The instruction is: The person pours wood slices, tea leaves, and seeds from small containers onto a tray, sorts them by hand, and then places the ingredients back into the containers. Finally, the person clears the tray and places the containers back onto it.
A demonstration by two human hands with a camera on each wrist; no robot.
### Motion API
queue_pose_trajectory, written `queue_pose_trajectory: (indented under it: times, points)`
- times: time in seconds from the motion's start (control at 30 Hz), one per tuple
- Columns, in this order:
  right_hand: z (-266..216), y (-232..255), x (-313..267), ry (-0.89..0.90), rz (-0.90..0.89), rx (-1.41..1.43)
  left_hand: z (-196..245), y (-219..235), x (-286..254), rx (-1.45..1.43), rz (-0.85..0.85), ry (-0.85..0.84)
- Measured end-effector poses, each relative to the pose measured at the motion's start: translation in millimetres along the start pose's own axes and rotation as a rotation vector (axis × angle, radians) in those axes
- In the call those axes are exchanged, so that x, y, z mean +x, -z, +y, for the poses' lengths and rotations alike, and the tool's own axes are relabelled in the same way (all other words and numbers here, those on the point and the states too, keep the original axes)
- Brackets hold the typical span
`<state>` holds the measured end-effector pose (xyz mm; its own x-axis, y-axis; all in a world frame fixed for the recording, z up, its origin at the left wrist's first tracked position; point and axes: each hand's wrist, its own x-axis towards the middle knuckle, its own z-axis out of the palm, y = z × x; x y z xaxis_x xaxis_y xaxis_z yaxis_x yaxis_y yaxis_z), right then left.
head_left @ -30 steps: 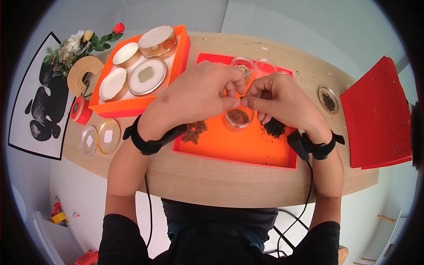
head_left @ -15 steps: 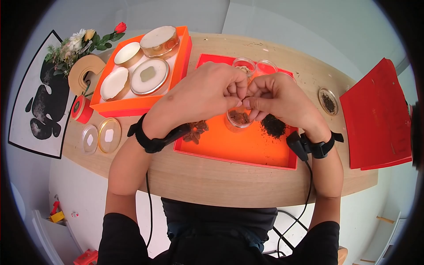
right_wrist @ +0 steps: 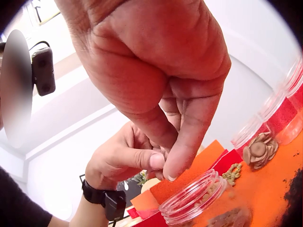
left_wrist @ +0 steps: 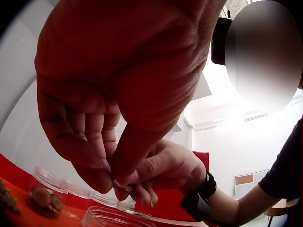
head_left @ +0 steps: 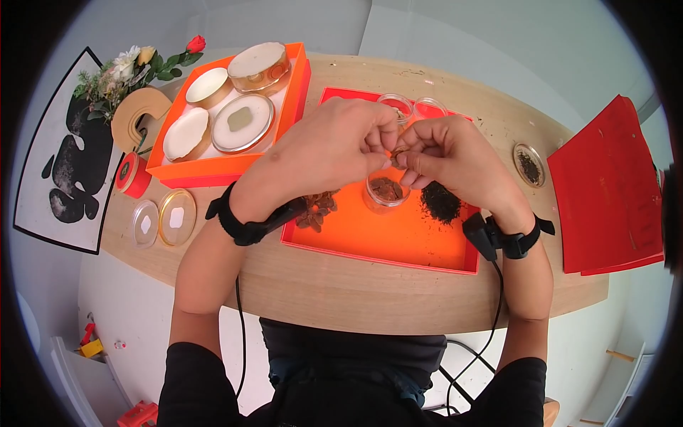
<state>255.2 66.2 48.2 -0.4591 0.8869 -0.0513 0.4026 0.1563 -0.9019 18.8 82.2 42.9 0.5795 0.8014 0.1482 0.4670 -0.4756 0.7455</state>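
Note:
In the head view my left hand (head_left: 334, 139) and right hand (head_left: 452, 153) meet over an open clear jar (head_left: 388, 206). Between their fingertips is a small brown dried peel piece (head_left: 398, 152), pinched by both hands and partly hidden by the fingers. Similar brown broken pieces (head_left: 386, 188) lie inside the jar, which stands in an orange-lined red tray (head_left: 356, 245). Beside my left wrist sits a pile of dried brown peel (head_left: 316, 211). Dark loose leaves (head_left: 441, 202) are heaped under my right hand. From the right wrist, the jar's threaded rim (right_wrist: 194, 196) shows just below the fingertips.
More clear jars (head_left: 430, 107) line the tray's far edge. Round dried slices (right_wrist: 259, 150) lie near them. An orange box (head_left: 196, 174) with round containers stands left, two lids (head_left: 176, 217) nearby. Right are a dish of dark leaves (head_left: 528, 165) and a red folder (head_left: 605, 192).
Both hands stay over the jar, with fingertips close together. The brown piece between them shows more now, tilted up at the right fingertips.

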Motion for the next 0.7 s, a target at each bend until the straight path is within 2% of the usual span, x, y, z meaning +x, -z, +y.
queue_pose_trajectory:
  times: [0.1,0.17,0.2,0.27,0.33,0.37,0.4,0.47,0.7]
  points:
    - [0,-2,-1,-0.003,0.015,-0.045,-2,8,-4,0.110,0.010,0.028]
    - [-4,-4,-3,-0.005,0.017,-0.068,-8,15,-6,0.305,0.094,0.024]
    - [-7,-5,-5,-0.034,0.029,-0.135,-12,18,-6,0.311,0.098,0.033]
    - [-9,-5,-5,-0.053,0.032,-0.195,-19,23,-8,0.571,0.112,0.058]
    - [-7,-4,-4,-0.070,-0.012,-0.370,-22,23,-12,0.633,0.080,0.119]
    - [-6,-5,-4,-0.065,-0.016,-0.364,-25,22,-14,0.685,0.045,0.171]
    - [-5,-7,-5,-0.053,0.004,-0.390,-32,20,-17,0.689,0.043,0.176]
    - [-3,-8,-5,-0.041,0.021,-0.413,-47,11,-23,0.736,0.020,0.036]
    - [-6,-11,-8,-0.030,0.088,-0.594,-50,-6,-25,0.643,-0.059,-0.035]
